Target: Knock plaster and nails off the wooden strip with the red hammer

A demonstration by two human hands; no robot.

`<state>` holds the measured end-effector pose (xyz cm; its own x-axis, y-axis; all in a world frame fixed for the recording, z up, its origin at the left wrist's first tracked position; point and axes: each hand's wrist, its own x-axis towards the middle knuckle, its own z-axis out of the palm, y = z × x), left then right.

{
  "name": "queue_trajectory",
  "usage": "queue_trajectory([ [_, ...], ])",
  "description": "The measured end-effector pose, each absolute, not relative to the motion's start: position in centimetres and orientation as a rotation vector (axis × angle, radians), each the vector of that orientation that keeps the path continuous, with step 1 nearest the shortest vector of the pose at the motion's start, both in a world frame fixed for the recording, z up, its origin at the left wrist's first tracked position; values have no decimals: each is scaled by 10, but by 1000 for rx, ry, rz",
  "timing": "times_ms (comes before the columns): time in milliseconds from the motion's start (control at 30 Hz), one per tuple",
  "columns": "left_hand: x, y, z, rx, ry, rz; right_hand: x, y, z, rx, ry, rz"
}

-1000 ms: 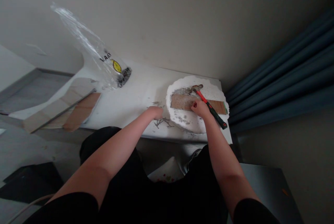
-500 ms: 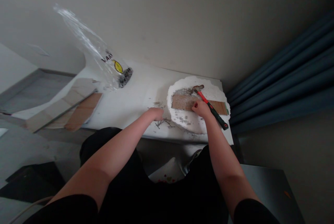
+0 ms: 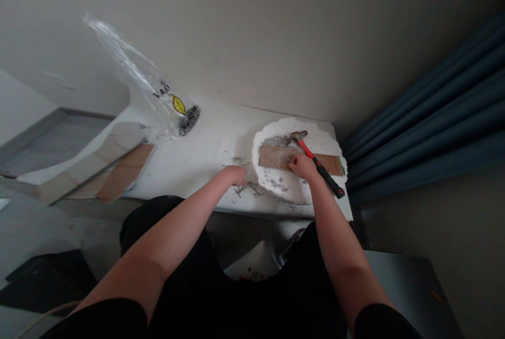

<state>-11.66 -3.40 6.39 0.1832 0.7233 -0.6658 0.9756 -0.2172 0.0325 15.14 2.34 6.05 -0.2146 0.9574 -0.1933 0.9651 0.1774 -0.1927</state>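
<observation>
Little has shifted within the last second: I see the left hand (image 3: pixel 236 175) by the nails (image 3: pixel 247 189) on the table (image 3: pixel 205 149), the right hand (image 3: pixel 303 166) at the board (image 3: pixel 274 156) on the slab (image 3: pixel 316 133), crossed by the hammer (image 3: pixel 329 179). Work appears unadvanced; neither grip's state can be told.

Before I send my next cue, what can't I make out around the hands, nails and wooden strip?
All in the head view:
- Left hand: its own back hides the fingertips and anything in them.
- Right hand: fingertips too small to show whether they pinch something.
- Wooden strip: partly covered by the right hand and the hammer.
- Nails: too small and overlapping to count.
</observation>
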Motion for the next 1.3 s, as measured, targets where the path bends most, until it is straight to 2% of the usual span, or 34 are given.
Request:
queue_trajectory([
  [1300, -113, -35, 55, 2012, 1576, -712, 151, 25, 61, 1935, 2377, -406],
])
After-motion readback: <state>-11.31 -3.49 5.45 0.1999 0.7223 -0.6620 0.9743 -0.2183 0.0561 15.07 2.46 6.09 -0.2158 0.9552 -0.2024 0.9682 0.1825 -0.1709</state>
